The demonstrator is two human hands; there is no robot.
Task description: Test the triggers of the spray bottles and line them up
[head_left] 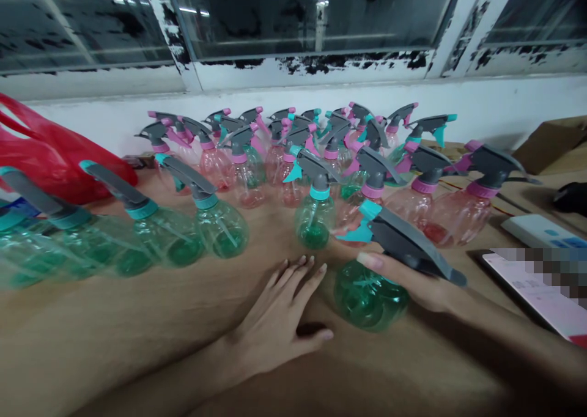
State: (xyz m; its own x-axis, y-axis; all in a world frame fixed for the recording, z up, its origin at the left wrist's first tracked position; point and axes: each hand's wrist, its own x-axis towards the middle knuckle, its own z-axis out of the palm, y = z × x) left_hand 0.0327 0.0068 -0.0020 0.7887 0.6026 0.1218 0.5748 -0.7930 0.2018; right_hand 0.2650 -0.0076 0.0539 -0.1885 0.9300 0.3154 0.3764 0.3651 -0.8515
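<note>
My right hand (pixel 415 282) grips a green spray bottle (pixel 369 295) by its neck, under the grey trigger head with a teal trigger, tilted toward me just above the brown tabletop (pixel 137 331). My left hand (pixel 279 316) lies flat on the table beside that bottle, fingers stretched out, holding nothing. Just beyond my fingers stands another green spray bottle (pixel 314 218).
Several green spray bottles (pixel 183 233) line the left side. Several pink spray bottles (pixel 431 203) crowd the back and right, below a white wall and window. A red plastic bag (pixel 46 154) sits far left. A phone (pixel 545 295) and white box lie at right.
</note>
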